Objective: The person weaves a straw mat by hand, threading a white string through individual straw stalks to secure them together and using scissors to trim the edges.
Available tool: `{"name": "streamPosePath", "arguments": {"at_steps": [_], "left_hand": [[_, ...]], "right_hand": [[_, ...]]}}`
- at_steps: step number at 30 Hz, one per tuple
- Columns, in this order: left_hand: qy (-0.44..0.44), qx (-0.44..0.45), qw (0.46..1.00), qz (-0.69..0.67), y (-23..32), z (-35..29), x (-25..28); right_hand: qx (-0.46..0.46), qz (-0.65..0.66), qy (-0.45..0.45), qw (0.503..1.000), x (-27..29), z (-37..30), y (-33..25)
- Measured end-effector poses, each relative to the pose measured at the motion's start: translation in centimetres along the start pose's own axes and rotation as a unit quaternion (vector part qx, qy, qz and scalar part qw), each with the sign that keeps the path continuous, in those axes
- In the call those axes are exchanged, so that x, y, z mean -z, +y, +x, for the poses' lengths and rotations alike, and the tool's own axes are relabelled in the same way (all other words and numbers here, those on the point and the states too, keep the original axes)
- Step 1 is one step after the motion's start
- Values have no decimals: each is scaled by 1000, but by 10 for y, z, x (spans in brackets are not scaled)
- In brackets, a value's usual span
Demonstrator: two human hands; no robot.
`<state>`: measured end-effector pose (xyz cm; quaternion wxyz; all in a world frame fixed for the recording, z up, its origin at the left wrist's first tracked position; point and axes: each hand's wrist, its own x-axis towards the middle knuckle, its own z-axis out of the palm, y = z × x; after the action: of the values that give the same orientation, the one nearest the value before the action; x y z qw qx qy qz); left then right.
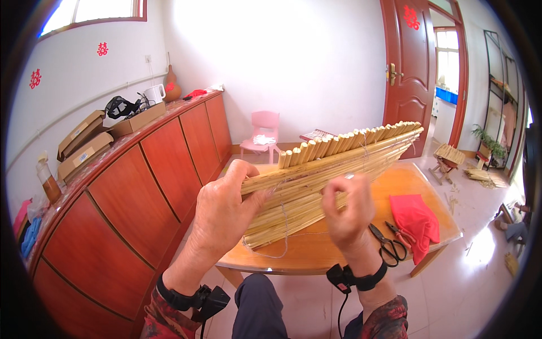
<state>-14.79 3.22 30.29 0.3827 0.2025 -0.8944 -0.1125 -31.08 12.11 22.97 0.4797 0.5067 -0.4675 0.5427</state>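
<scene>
A panel of straw-coloured stalks (299,198), bound side by side with thin string, is tilted up over the wooden table (412,178). Its top edge shows a row of cut stalk ends. My left hand (223,206) grips the panel's near left corner, thumb on the front face. A loose grey string (284,217) hangs down that face in a loop. In front of the panel's middle, my right hand (350,209) has its fingers curled in and is blurred by motion; what they pinch, if anything, is hidden.
Black scissors (389,247), red-handled pliers (398,230) and a red cloth (416,223) lie on the table's right side. Red cabinets (121,226) run along the left. A pink chair (262,133) stands beyond; stalk bundles (450,153) lie right. A person's hand (524,208) shows at the far right.
</scene>
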Motion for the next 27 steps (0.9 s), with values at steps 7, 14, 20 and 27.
{"name": "streamPosePath", "arguments": {"at_steps": [7, 14, 20, 27], "left_hand": [[3, -4, 1000, 5, -2, -2, 0], [-7, -8, 1000, 6, 1, -1, -2], [-2, -17, 1000, 2, 1, -1, -2], [0, -14, 1000, 4, 3, -1, -4]], "right_hand": [[101, -11, -57, 993, -11, 9, -2], [131, -14, -139, 982, 2, 17, 1], [154, -29, -154, 976, 2, 23, 3], [167, -54, -159, 971, 5, 25, 2]]}}
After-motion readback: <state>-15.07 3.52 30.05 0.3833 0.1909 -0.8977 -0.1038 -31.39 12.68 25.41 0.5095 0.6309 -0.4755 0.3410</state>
